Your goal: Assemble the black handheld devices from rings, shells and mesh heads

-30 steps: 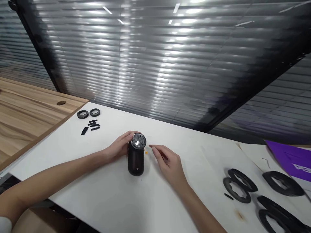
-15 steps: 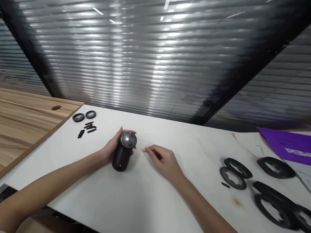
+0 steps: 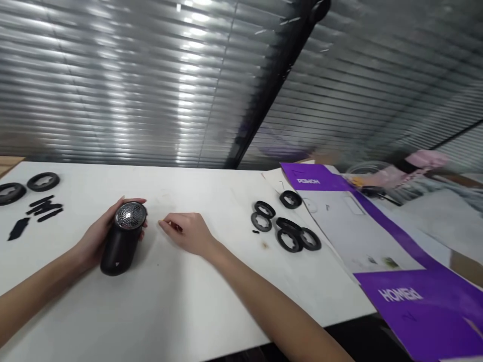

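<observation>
A black cylinder-shaped device (image 3: pixel 121 243) with a silver mesh top stands tilted on the white table (image 3: pixel 188 296). My left hand (image 3: pixel 98 235) is wrapped round its far side and holds it. Just right of it, my right hand (image 3: pixel 187 233) rests on the table with the fingers curled and the fingertips pinched toward the device. Whether a small piece sits in that pinch is too small to tell.
Two black rings (image 3: pixel 28 186) and several small black pieces (image 3: pixel 39 210) lie at the far left. Several black rings (image 3: pixel 287 229) lie right of centre. Purple and white sheets (image 3: pixel 377 241) cover the right side, with clutter behind. Blinds back the table.
The view has swung to the right, so the device and hands now sit at the left. My left hand still holds the device; the small orange bit by my right fingertips no longer shows.
</observation>
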A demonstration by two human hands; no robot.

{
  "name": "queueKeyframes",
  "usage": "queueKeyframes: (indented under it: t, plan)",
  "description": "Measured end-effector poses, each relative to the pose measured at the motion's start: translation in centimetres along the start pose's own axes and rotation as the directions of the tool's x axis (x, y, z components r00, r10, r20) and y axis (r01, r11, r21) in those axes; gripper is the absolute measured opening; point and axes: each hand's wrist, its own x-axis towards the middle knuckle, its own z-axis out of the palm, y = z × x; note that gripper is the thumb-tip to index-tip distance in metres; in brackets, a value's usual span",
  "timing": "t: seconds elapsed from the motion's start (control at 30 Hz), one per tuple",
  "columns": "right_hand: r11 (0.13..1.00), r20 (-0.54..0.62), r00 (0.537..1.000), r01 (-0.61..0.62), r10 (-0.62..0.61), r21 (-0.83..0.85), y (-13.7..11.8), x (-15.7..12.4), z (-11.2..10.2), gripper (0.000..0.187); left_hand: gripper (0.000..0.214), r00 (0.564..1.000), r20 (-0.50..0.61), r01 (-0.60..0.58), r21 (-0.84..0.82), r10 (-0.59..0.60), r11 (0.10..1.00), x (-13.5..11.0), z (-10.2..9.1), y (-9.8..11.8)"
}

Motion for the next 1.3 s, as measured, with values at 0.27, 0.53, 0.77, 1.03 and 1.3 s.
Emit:
queueKeyframes:
  t: [0.27, 0.53, 0.77, 1.03, 1.3]
  plan:
    - [0.993, -0.029, 0.998, 0.044, -0.047, -0.111, -0.7, 0.2, 0.4, 0.034, 0.048, 0.994, -0.058, 0.084, -0.083, -0.089, 0.993, -0.9, 0.8, 0.5]
    - [0.98, -0.044, 0.995, 0.082, -0.091, -0.184, -1.0, 0.1, 0.2, 0.039, 0.078, 0.988, -0.126, 0.091, -0.001, -0.09, 0.996, -0.8, 0.8, 0.2]
    - [0.983, -0.055, 0.993, 0.099, -0.109, -0.153, -1.1, 0.1, -0.2, 0.035, 0.069, 0.99, -0.131, 0.058, -0.003, -0.058, 0.998, -1.7, 2.1, 0.9]
    - [0.96, -0.034, 0.994, 0.087, -0.099, -0.265, -1.5, 0.6, -1.2, 0.032, 0.054, 0.992, -0.122, 0.024, -0.007, -0.025, 1.0, -2.3, 3.0, 1.1]
    - [0.603, -0.213, 0.856, -0.488, 0.47, -0.63, 1.9, 1.8, -11.0, 0.035, 0.053, 0.996, -0.093, 0.0, 0.008, 0.0, 1.0, -2.0, 3.2, 1.1]
